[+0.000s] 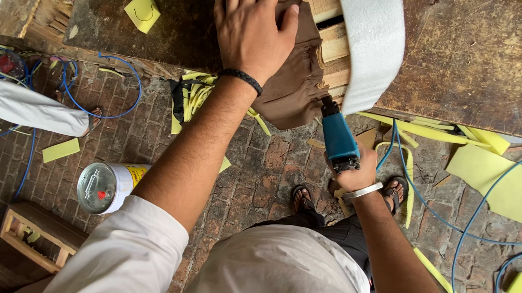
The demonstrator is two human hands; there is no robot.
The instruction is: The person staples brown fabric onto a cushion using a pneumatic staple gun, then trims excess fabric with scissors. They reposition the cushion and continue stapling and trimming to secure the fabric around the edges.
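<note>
Two bare hands worked at the near edge of the dark, worn wooden surface (pixel 473 66). The left hand (pixel 252 24), with a black braided band at the wrist, lay flat with fingers spread on the gathered brown fabric (pixel 290 94), pressing it down; its grip was released, palm on the cloth. The fabric hung in folds over the surface edge, just left of a pale wooden frame (pixel 331 40) wrapped on its right side by a curved white foam sheet (pixel 371 41). The right hand (pixel 355 173), wearing a silver bangle, was clenched around the handle of a blue pneumatic staple gun (pixel 339 136), whose nose touched the fabric's lower right fold, seemingly where cloth met frame, though that contact was partly hidden. A thin blue hose (pixel 461 228) lay across the brick floor (pixel 252 165) to the right. Yellow foam offcuts (pixel 505 187) were scattered on the floor, and a white metal can (pixel 106 186) lay on its side to the left.
</note>
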